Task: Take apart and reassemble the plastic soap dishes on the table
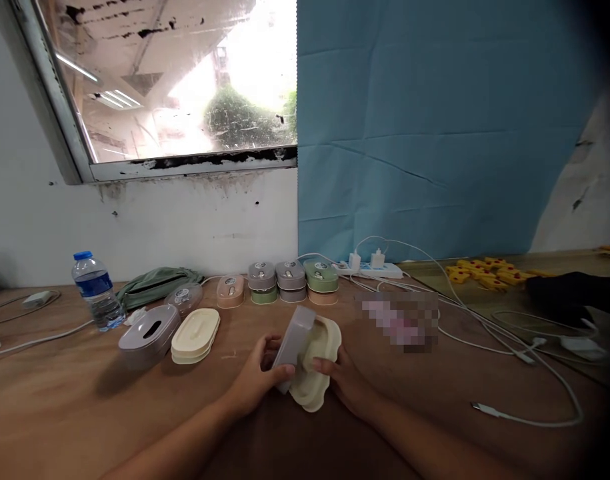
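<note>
Both hands work low over the desk (59, 413), the lilac box (295, 340) between them; places below are taken from that box. Left hand (265, 367): fingers closed round the box's left side, thumb on the near end, probably so it stays steady while tipped on edge. Right hand (339, 377): fingers holding the cream tray (307, 389), thumb laid on its inner face, the rest mostly hidden behind. Tray meets the box's right side, aslant; cannot tell whether the two are joined. Thumbs inward, likely for control of both edges. Left of the box, within easy reach: a stack of cream lids (196, 335), then a lilac slotted cover (139, 339). Beyond the box, a row of small lidded boxes (291, 280), some stacked in twos, perhaps set back to keep working room. Far left, a water bottle (95, 290) beside a green pouch (159, 283). Behind and right, a power strip (385, 271) with loose white cables; farther right, yellow pieces (485, 273). Desk brown, wood-like. Beyond the box, scuffed white wall (209, 220), flaking window frame, blue cloth (425, 133) hung to the right.
</note>
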A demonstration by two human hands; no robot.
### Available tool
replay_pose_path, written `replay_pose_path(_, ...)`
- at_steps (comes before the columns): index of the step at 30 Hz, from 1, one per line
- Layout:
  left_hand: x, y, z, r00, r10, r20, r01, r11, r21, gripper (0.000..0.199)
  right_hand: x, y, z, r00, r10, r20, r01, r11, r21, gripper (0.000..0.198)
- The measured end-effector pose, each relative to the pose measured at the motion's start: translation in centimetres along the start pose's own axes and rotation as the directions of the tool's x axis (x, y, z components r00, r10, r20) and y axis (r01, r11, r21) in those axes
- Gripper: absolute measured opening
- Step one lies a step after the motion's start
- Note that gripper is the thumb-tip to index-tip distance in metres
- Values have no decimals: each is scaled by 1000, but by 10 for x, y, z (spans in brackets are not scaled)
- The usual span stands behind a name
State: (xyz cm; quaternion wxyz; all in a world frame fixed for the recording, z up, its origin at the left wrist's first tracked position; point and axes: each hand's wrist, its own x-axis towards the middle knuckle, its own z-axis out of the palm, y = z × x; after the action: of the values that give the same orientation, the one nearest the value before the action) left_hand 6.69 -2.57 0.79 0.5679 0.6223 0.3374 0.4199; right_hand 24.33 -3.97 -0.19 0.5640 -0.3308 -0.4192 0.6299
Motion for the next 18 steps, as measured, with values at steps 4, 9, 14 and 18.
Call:
replay_pose_path(4,-5,22,-20,975,69,-212,-50,994,98,58,2,-3,-5,997,71,-23,-69,993,97,56)
replay_pose_path(9,-21,68,-100,690,382,-615,103,789,606,73,8,-5,-8,986,149,80,-161,972,169,46)
replay_pose_path(14,-41,72,-177,353,351,-867,678,542,496,84,8,-5,-7,972,205,119,-226,952,208,42)
replay_pose_path(18,-47,58,-194,409,246,-879,782,402,476,83,7,-6,-6,971,211,109,-229,954,196,43)
